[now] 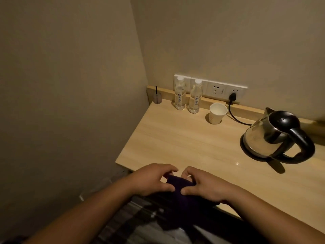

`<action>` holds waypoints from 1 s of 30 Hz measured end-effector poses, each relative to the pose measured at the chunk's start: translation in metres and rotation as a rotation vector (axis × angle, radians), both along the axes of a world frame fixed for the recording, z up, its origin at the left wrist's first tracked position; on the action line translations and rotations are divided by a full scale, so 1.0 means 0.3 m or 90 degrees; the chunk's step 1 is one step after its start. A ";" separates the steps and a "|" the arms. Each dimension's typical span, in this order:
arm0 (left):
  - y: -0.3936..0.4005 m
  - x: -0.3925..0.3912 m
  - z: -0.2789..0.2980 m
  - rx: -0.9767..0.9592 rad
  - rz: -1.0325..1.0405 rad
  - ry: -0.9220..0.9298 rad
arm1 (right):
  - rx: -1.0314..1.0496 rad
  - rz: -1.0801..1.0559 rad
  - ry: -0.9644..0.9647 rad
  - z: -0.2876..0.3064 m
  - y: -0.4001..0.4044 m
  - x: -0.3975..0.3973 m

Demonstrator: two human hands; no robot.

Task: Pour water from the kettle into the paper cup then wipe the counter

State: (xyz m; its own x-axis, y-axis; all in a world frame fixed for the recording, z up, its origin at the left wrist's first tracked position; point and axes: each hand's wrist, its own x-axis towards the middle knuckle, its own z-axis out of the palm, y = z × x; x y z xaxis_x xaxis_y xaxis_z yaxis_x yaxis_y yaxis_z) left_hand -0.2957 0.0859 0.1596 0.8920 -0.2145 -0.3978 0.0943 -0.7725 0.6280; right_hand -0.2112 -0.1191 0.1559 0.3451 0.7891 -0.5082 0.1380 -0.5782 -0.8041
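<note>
Both hands, left hand [154, 178] and right hand [202, 184], pinch a dark cloth [179, 186] at the counter [175, 138] edge, seemingly folding it. Wiping comes next; paper cup [217, 113] and kettle [274, 136] stand beyond.

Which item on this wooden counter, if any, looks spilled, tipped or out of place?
Nothing stands out. The white paper cup, steel kettle with black handle and two clear water bottles stand upright; both hands hold a dark purple cloth at the front edge. No puddle shows.
</note>
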 end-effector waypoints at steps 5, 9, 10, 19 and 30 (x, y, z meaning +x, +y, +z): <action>0.035 0.012 0.046 0.074 -0.116 -0.073 | -0.019 0.062 -0.098 0.023 0.000 0.013; 0.139 0.033 -0.003 0.102 -0.158 -0.081 | -0.080 0.099 -0.174 -0.026 -0.014 0.040; 0.170 0.045 -0.024 0.114 -0.168 -0.083 | -0.086 0.082 -0.179 -0.044 -0.010 0.043; 0.411 0.360 -0.169 0.228 -0.193 -0.365 | -0.101 -0.144 -0.578 -0.158 0.216 0.224; 0.439 0.265 -0.534 0.373 -0.284 -0.313 | -0.141 -0.098 -0.633 -0.492 0.261 0.097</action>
